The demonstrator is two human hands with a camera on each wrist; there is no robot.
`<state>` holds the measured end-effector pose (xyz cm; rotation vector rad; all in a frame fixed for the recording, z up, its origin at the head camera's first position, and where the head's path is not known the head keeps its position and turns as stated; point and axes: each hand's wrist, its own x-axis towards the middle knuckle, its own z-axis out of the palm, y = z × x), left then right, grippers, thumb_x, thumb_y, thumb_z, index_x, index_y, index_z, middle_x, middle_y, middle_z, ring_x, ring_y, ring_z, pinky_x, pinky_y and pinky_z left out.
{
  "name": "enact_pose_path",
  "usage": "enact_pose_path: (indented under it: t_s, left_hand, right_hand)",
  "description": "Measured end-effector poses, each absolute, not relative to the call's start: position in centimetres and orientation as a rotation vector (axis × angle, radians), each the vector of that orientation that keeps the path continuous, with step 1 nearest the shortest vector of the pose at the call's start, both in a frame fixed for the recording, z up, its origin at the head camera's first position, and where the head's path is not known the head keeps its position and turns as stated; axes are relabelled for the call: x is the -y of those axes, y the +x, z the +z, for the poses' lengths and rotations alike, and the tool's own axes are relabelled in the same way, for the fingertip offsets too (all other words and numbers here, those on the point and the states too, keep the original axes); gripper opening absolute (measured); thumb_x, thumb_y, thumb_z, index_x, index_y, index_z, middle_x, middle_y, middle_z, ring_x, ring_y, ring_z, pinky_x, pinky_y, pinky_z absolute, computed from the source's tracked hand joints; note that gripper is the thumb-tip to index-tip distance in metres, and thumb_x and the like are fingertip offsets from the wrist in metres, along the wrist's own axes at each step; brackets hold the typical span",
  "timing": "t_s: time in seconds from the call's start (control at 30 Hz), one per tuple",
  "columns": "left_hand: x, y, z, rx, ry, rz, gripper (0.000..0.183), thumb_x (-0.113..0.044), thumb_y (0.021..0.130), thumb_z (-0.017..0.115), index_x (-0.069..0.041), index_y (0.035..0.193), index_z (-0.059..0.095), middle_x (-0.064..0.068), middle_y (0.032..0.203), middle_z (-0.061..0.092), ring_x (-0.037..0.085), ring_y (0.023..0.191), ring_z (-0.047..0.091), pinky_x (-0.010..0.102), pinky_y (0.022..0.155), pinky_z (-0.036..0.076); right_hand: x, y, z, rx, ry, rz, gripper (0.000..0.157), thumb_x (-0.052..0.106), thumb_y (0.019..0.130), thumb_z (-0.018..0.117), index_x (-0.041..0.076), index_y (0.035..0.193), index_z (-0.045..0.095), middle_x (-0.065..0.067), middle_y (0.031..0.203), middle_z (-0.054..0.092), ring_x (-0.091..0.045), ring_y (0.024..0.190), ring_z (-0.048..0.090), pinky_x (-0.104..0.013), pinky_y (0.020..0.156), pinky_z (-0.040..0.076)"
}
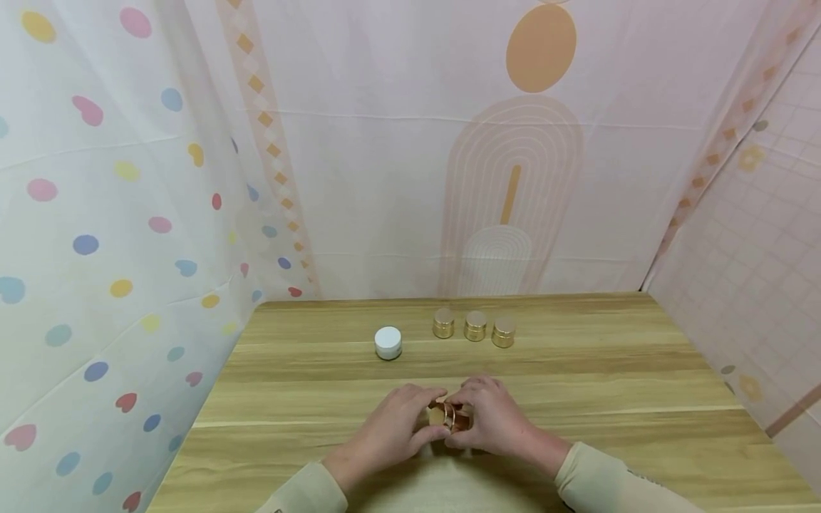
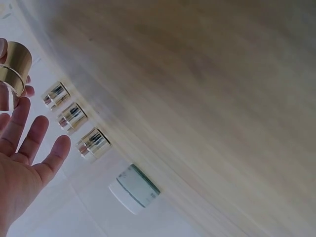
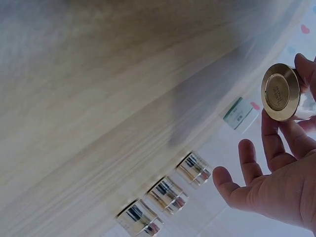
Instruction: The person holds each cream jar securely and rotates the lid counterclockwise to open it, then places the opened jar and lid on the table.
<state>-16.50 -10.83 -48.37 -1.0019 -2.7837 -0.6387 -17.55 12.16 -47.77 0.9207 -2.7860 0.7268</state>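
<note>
**Editor:** What are the fingers doing?

**Photographer:** At lower centre of the head view, the left hand point(image 1: 400, 422) pinches one end of a gold jar point(image 3: 280, 92) between thumb and forefinger. The right hand point(image 1: 494, 422) grips the other end. In each wrist view, the outer fingers stand away from the metal.

**Editor:** And the jar itself?

**Photographer:** Tilted over between the hands, its stamped round end showing at right in the right wrist view. Whether its parts are fully joined, I cannot tell.

**Editor:** Where is the danger?

**Photographer:** In the polish, I'd judge. Smooth metal under a few fingertips could slip if the hands turn unevenly. Should the parts come free suddenly, one could drop onto the wooden table point(image 1: 288, 399) and roll.

**Editor:** What stands beyond?

**Photographer:** Just above centre-bottom, three matching jars point(image 1: 475, 326) stand in a row, with a white-lidded jar point(image 1: 388, 343) to their left in the head view. They are well apart from the hands, but a forearm reaching upward carelessly could topple one.
</note>
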Motion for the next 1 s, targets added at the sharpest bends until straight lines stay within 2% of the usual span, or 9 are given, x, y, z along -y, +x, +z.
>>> enact_pose_path:
  t_s: [0.3, 0.5, 0.67, 1.0]
  left_hand:
    - [11.06, -16.32, -48.35, 2.769, -1.026, -0.620, 0.059, -0.044, 0.101, 0.071, -0.012, 0.149, 0.059, 0.003, 0.137, 0.073, 0.022, 0.125, 0.067, 0.047, 0.111, 0.054]
    - [10.98, -16.32, -48.36, 2.720, -1.049, -0.608, 0.054, -0.039, 0.101, 0.074, -0.016, 0.148, 0.061, 0.002, 0.133, 0.073, 0.021, 0.123, 0.068, 0.044, 0.108, 0.056]
    - [10.85, -16.30, -48.46, 2.696, -1.022, -0.616, 0.048, -0.040, 0.101, 0.074, -0.021, 0.143, 0.065, 0.000, 0.128, 0.073, 0.018, 0.119, 0.067, 0.042, 0.104, 0.057]
    - [11.02, -16.44, -48.49, 2.745, -0.905, -0.703, 0.043, -0.038, 0.096, 0.079, -0.019, 0.132, 0.066, 0.003, 0.125, 0.072, 0.021, 0.118, 0.067, 0.046, 0.102, 0.058]
  right_hand:
    - [-12.45, -17.80, -47.80, 2.786, 0.891, 0.701, 0.048, 0.035, 0.069, 0.100, 0.021, 0.112, 0.082, 0.003, 0.111, 0.081, -0.029, 0.118, 0.068, -0.062, 0.106, 0.051]
    - [-12.49, -17.71, -47.82, 2.791, 0.906, 0.719, 0.047, 0.033, 0.070, 0.100, 0.022, 0.112, 0.082, 0.007, 0.107, 0.080, -0.024, 0.116, 0.066, -0.059, 0.104, 0.051]
    - [-12.58, -17.71, -47.90, 2.797, 0.892, 0.715, 0.049, 0.034, 0.069, 0.100, 0.020, 0.113, 0.082, 0.006, 0.108, 0.080, -0.022, 0.114, 0.066, -0.058, 0.103, 0.051]
    - [-12.74, -17.83, -48.14, 2.789, 0.837, 0.732, 0.047, 0.028, 0.068, 0.100, 0.017, 0.108, 0.079, 0.003, 0.106, 0.078, -0.024, 0.111, 0.067, -0.060, 0.103, 0.052]
